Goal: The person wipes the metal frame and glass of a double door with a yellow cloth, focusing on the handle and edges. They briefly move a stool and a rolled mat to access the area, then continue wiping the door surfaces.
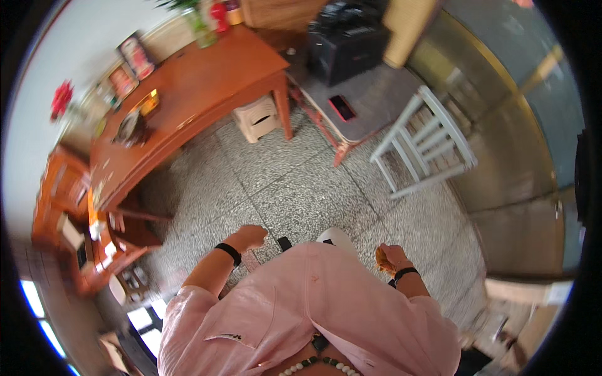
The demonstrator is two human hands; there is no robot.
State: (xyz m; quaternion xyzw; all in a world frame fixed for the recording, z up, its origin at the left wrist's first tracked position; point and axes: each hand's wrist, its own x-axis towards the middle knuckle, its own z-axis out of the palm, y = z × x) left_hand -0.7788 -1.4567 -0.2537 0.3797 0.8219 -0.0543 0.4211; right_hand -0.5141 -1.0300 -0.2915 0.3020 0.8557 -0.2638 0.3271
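In the head view my left hand (251, 236) hangs over the speckled floor (282, 202), its fingers curled, with a black band on the wrist. Nothing shows in it, though its palm side is hidden. On the other side, my right hand (396, 256) is closed around a crumpled brownish-yellow thing (383, 261), too blurred to name more exactly; it also wears a black wristband. Both hands are away from the furniture. Ahead of me stands a reddish-brown wooden table (216, 61). A light grey slatted chair (425, 141) is nearest to my right hand.
A beige plastic stool (256, 117) is partly under the table. To its right, a padded bench (371, 101) carries a red-edged phone (342, 108) and a black case-like box (345, 51). A dark bowl-like object (130, 128) sits on the table. Wooden furniture (113, 254) lines the left.
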